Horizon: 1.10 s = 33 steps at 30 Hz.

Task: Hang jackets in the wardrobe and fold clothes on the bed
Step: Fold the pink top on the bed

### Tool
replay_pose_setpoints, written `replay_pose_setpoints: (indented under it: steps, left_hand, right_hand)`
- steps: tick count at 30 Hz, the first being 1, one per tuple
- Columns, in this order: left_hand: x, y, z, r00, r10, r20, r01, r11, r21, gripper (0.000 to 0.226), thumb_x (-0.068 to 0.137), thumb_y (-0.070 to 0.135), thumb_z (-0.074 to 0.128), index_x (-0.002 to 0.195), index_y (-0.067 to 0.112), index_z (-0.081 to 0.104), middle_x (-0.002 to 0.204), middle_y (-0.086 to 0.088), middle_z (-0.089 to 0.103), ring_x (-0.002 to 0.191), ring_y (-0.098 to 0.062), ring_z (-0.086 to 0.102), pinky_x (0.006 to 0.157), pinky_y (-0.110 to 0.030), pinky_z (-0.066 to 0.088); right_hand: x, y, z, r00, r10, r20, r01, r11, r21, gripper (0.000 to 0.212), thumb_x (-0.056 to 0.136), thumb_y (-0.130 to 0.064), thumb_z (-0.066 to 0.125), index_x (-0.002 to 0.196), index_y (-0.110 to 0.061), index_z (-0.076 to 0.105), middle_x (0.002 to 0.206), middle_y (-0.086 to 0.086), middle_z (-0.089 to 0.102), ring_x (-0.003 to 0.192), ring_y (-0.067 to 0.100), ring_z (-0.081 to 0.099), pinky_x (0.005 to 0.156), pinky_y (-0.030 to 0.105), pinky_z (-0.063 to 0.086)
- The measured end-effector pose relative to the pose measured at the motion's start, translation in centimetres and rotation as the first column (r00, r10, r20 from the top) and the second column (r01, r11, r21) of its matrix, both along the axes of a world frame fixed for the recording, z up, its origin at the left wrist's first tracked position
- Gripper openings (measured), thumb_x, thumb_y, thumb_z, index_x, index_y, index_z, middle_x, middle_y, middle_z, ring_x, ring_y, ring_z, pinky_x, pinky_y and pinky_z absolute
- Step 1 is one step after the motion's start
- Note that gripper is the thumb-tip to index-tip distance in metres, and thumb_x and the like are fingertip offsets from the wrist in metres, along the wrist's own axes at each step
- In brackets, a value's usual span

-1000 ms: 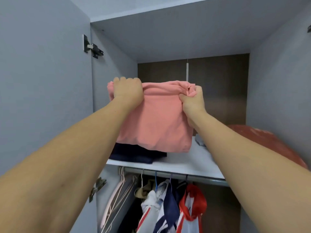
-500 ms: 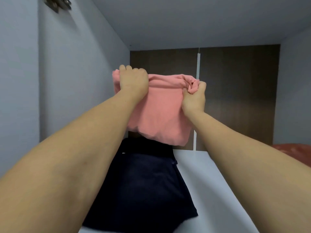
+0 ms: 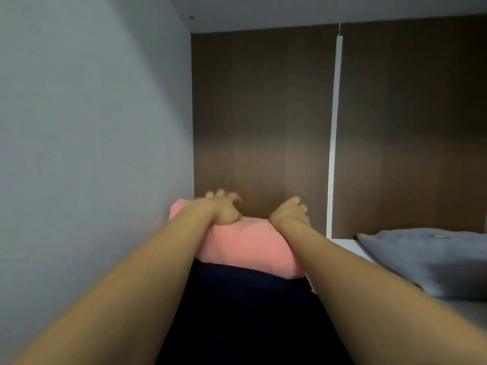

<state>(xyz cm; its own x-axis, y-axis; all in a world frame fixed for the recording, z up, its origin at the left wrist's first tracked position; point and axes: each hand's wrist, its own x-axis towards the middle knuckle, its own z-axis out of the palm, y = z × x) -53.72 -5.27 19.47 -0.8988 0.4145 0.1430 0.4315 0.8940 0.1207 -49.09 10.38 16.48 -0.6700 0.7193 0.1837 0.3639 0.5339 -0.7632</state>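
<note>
The dark navy folded garment (image 3: pixel 250 312) covers the white wardrobe shelf (image 3: pixel 345 245) at six o'clock, with the folded pink cotton top (image 3: pixel 245 248) resting on its far end. A grey folded garment (image 3: pixel 427 262) lies at three o'clock. The left hand (image 3: pixel 224 209) and right hand (image 3: pixel 291 213) rest on the pink top, fingers loosely spread, each grip slack and holding nothing. Best to press it flat, square its edges, then withdraw gently.

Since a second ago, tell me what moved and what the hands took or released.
The pink folded garment went from held up in the air down onto the dark folded garment on the shelf, pushed toward the back. Both hands, left hand and right hand, released their grip, fingers now spread. The dark garment stayed put.
</note>
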Motion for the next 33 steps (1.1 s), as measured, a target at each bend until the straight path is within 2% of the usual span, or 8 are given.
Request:
replay_pose_setpoints:
  steps: [2, 4, 9, 11, 19, 25, 29, 33]
  left_hand:
    - [-1.2, -0.3, -2.7, 0.983, -0.019, 0.181, 0.016, 1.0, 0.016, 0.054, 0.097, 0.057, 0.034, 0.148, 0.038, 0.033, 0.158, 0.003, 0.026, 0.145, -0.026, 0.023, 0.118, -0.044, 0.017]
    - [-2.1, -0.1, -3.9, 0.975, -0.047, 0.215, 0.055, 0.998, -0.032, 0.056, 0.101, 0.056, 0.021, 0.153, 0.036, 0.024, 0.162, 0.003, 0.017, 0.148, -0.023, 0.016, 0.121, -0.044, 0.009]
    - [-2.8, 0.6, -4.2, 0.982, 0.003, 0.191, 0.013, 0.996, -0.087, 0.057, 0.101, 0.057, 0.012, 0.155, 0.038, 0.012, 0.164, 0.005, 0.002, 0.151, -0.022, 0.0, 0.117, -0.059, -0.005]
    - [-2.9, 0.6, -4.4, 0.981, 0.031, 0.191, -0.014, 0.996, -0.091, 0.058, 0.1, 0.059, 0.011, 0.154, 0.04, 0.011, 0.164, 0.008, 0.0, 0.151, -0.021, -0.004, 0.113, -0.064, -0.01]
    - [-4.0, 0.5, -4.6, 0.977, 0.038, 0.208, -0.026, 0.998, -0.061, 0.061, 0.097, 0.065, 0.013, 0.154, 0.042, 0.011, 0.164, 0.008, -0.001, 0.151, -0.022, -0.005, 0.117, -0.057, -0.007]
    - [-2.9, 0.5, -4.2, 0.976, 0.075, 0.203, -0.086, 0.995, 0.045, 0.063, 0.097, 0.062, 0.023, 0.152, 0.031, 0.03, 0.159, 0.001, 0.026, 0.146, -0.024, 0.023, 0.12, -0.044, 0.013]
    - [-1.1, -0.6, -2.7, 0.995, 0.089, 0.037, -0.092, 0.992, 0.086, 0.059, 0.097, 0.054, 0.03, 0.15, 0.028, 0.031, 0.155, -0.007, 0.034, 0.139, -0.031, 0.035, 0.114, -0.048, 0.028]
    - [3.3, -2.4, -0.9, 0.977, 0.08, -0.198, -0.055, 0.99, 0.127, 0.057, 0.099, 0.046, 0.032, 0.151, 0.024, 0.024, 0.151, -0.015, 0.035, 0.135, -0.036, 0.037, 0.111, -0.048, 0.03]
  right_hand:
    - [-1.0, 0.2, -1.4, 0.996, -0.025, 0.089, 0.01, 0.988, 0.157, 0.051, 0.092, -0.024, 0.054, 0.137, -0.013, 0.033, 0.14, 0.013, 0.035, 0.128, 0.033, 0.041, 0.099, 0.043, 0.037]
    - [-2.1, 0.6, -1.9, 0.988, 0.006, 0.155, -0.049, 0.961, 0.271, 0.05, 0.09, -0.024, 0.052, 0.137, -0.013, 0.038, 0.141, 0.013, 0.038, 0.128, 0.033, 0.04, 0.101, 0.043, 0.036]
    - [-3.5, 1.1, -2.0, 0.917, 0.136, 0.375, -0.209, 0.965, 0.16, 0.046, 0.091, -0.027, 0.05, 0.133, -0.01, 0.054, 0.139, 0.014, 0.05, 0.124, 0.034, 0.051, 0.103, 0.041, 0.044]
    - [-4.0, 1.2, -2.1, 0.914, 0.158, 0.373, -0.226, 0.963, 0.146, 0.044, 0.092, -0.026, 0.05, 0.131, -0.008, 0.056, 0.137, 0.015, 0.053, 0.121, 0.034, 0.054, 0.101, 0.04, 0.046]
    - [-4.3, 1.6, -2.1, 0.915, 0.172, 0.365, -0.24, 0.959, 0.151, 0.043, 0.093, -0.022, 0.05, 0.132, -0.006, 0.051, 0.138, 0.016, 0.05, 0.121, 0.034, 0.054, 0.097, 0.037, 0.045]
    - [-2.2, 1.0, -1.3, 0.949, 0.153, 0.275, -0.22, 0.946, 0.236, 0.046, 0.092, -0.028, 0.048, 0.134, -0.009, 0.051, 0.138, 0.016, 0.048, 0.122, 0.037, 0.051, 0.102, 0.041, 0.044]
    - [1.0, 0.3, 0.6, 0.976, 0.149, 0.157, -0.2, 0.895, 0.399, 0.05, 0.093, -0.032, 0.045, 0.139, -0.012, 0.044, 0.142, 0.015, 0.041, 0.128, 0.037, 0.043, 0.103, 0.043, 0.036]
    - [4.6, -1.3, 2.3, 0.97, 0.222, 0.103, -0.244, 0.842, 0.481, 0.051, 0.093, -0.031, 0.046, 0.139, -0.008, 0.042, 0.142, 0.017, 0.043, 0.129, 0.037, 0.044, 0.104, 0.042, 0.037]
